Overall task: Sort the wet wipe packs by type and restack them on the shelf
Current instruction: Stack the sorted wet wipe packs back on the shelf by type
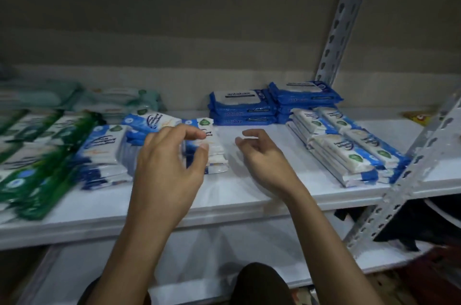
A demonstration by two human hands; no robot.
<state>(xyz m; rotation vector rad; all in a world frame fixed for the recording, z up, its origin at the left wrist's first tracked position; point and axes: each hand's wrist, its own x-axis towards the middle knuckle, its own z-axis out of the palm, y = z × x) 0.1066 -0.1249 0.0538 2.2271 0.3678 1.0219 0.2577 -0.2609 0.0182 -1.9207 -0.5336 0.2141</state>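
The small stack (212, 152) lies just beyond the left hand (169, 167), long axis running away. It is loosely pinched at thumb and forefinger. The right hand (262, 155) is held beside it, curled, empty.

Your only view comes from the camera on your head, looking forward and down, close over the white shelf (249, 195), with the back wall (174, 17) filling its upper half.

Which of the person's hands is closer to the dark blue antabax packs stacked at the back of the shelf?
The right hand. It hovers open just in front of the antabax packs, slightly to their right. The left hand is farther left, fingers at the small white-and-blue stack.
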